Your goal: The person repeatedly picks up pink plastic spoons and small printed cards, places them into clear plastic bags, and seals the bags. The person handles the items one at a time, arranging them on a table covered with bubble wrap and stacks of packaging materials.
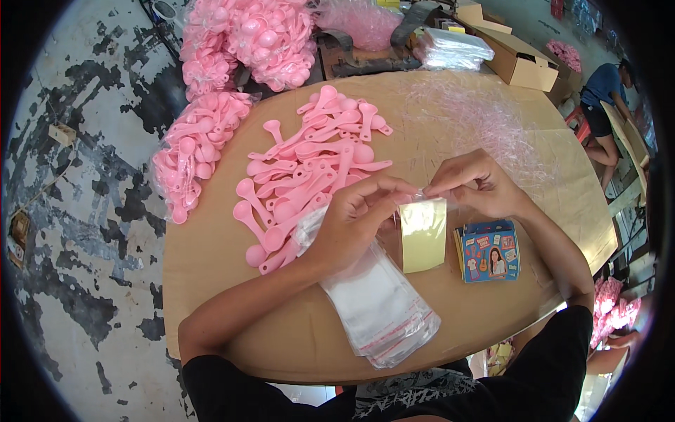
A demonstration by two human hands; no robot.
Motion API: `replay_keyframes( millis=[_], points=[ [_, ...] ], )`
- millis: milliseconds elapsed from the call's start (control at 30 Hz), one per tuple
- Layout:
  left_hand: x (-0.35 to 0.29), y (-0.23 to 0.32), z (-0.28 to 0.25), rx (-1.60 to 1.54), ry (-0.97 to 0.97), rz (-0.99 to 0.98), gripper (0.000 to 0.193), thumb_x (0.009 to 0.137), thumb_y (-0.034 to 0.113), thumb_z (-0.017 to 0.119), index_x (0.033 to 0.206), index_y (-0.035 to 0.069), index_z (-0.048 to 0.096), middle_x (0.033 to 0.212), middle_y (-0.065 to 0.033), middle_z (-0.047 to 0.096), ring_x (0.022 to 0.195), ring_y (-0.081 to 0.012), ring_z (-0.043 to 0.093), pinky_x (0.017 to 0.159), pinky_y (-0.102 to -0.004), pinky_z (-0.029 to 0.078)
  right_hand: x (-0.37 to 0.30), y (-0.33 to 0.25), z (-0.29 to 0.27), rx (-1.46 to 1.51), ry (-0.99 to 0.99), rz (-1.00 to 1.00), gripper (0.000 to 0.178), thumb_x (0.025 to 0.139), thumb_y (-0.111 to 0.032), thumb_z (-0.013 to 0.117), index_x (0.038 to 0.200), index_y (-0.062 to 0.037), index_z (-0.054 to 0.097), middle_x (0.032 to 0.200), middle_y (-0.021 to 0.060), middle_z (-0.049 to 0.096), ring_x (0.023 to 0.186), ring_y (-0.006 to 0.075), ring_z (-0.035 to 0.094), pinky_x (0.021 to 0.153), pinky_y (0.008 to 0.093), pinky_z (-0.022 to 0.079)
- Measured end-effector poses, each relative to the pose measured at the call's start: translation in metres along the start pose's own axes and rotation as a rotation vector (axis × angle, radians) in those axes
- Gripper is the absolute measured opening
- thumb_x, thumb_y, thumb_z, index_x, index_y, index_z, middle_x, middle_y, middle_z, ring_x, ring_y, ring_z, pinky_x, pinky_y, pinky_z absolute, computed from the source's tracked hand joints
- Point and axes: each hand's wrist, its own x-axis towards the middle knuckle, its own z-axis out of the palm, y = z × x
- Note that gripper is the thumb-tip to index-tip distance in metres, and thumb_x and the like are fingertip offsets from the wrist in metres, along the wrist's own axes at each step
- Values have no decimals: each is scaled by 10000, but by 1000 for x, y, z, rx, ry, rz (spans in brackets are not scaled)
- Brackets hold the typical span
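Observation:
My left hand (360,219) and my right hand (481,184) come together over the middle of the table, both pinching the top edge of a small clear plastic bag. Inside it hangs a pale yellow card (424,243), its upper part shining in the light. Under my left wrist and forearm lies a stack of clear plastic sleeves (383,306), fanned toward the front edge. Pink measuring spoons (309,179) are heaped left of my hands. A small stack of blue printed cards (489,253) sits below my right hand.
Clear plastic strips (478,126) lie scattered at the far right of the round brown-covered table (281,330). Bagged pink spoons (200,141) hang over its left edge, with more behind. An open cardboard box (520,60) stands at the back. Another person (605,91) sits at the right.

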Motion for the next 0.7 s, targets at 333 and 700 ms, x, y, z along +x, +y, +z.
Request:
replay_keyframes(
  millis=[333, 700],
  points=[
    [-2, 6, 1, 155, -2, 17, 186, 969, 61, 495, 1088, 13, 629, 1083, -61, 648, 960, -106, 624, 745, -243, 516, -7, 13, -3, 138, 27, 80, 267, 810, 53, 603, 1023, -35, 738, 863, 88, 719, 703, 140, 639, 647, 265, 491],
    [-4, 10, 3, 48, -80, -24, 196, 980, 156, 546, 1085, 9, 621, 1004, -35, 642, 929, -74, 600, 789, -247, 493, -5, 8, -5, 34, 12, -35, 239, 798, 74, 570, 916, -37, 745, 846, 74, 722, 715, 150, 654, 666, 276, 503]
  ],
)
